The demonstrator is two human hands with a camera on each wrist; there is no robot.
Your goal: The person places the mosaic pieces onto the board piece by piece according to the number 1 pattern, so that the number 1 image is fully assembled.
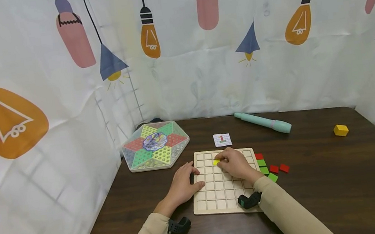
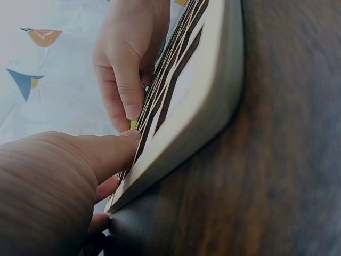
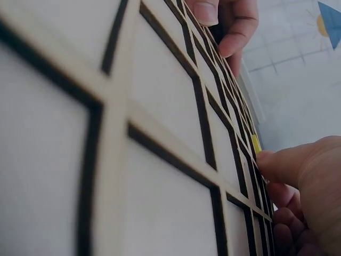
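Observation:
A wooden grid board (image 1: 219,197) lies on the dark table. My right hand (image 1: 227,161) reaches over its far rows and pinches a small yellow tile (image 1: 216,161) sitting in a cell there. The left wrist view shows the tile (image 2: 133,124) under a right fingertip, and the right wrist view shows it (image 3: 256,143) just past my finger (image 3: 290,162). The left hand (image 1: 185,178) rests on the board's left edge (image 2: 213,106), thumb lying on the rim, fingertips (image 3: 205,10) touching the outer cells.
Several red and green tiles (image 1: 268,166) lie just right of the board. A small pattern card (image 1: 222,139) sits behind it. A hexagonal checkers box (image 1: 155,145) stands far left, a teal tube (image 1: 263,122) at the back, a yellow cube (image 1: 340,130) far right.

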